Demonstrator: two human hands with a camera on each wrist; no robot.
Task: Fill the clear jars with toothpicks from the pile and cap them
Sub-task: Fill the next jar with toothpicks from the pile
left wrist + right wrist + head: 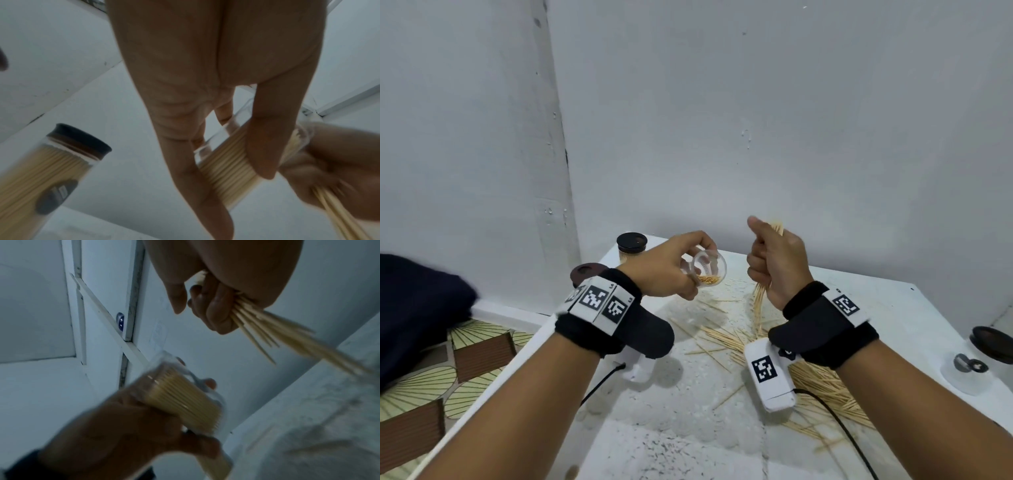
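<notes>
My left hand [674,267] grips a clear jar [708,268] tilted with its open mouth toward me, toothpicks lying inside it [228,170]. Just to its right, my right hand [774,260] is fisted around a bundle of toothpicks [758,303] whose ends stick out above and below the fist [267,331]. The toothpick pile [822,380] lies on the white table [688,428] under my right wrist. A filled jar with a dark cap [631,248] stands at the table's far left corner [68,155].
A dark lid [587,272] lies behind my left wrist. At the table's right edge sit another dark lid [993,344] and a clear jar [967,371]. Loose toothpicks [709,329] are scattered mid-table. A grey wall stands close behind; patterned floor lies left.
</notes>
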